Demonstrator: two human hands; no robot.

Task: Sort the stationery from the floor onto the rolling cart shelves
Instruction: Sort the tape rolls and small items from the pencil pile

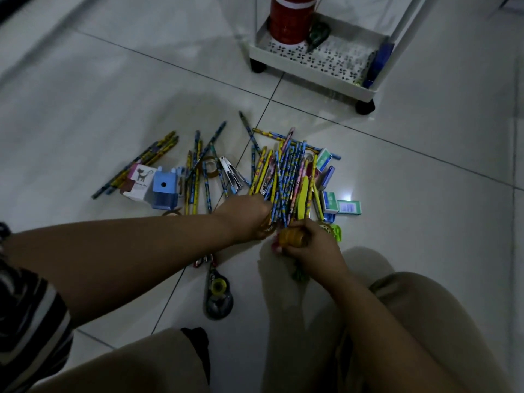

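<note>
Yellowish tape roll point(292, 236) half hidden in right hand point(307, 245).

The heap of slim wooden pencils point(286, 177) on the pale grey glossy floor tiles point(113, 95) is mostly blue and yellow with printed patterns, a few pink. To the left, a light-blue boxy sharpener point(164, 191). At far right, the white plastic cart tray point(309, 69) has a black-speckled base and holds a red cylinder with a white band point(289, 18).

Bare floor point(297, 109) between pencil pile point(286, 177) and cart point(309, 72) (red canister point(289, 18) fills shelf corner).
</note>
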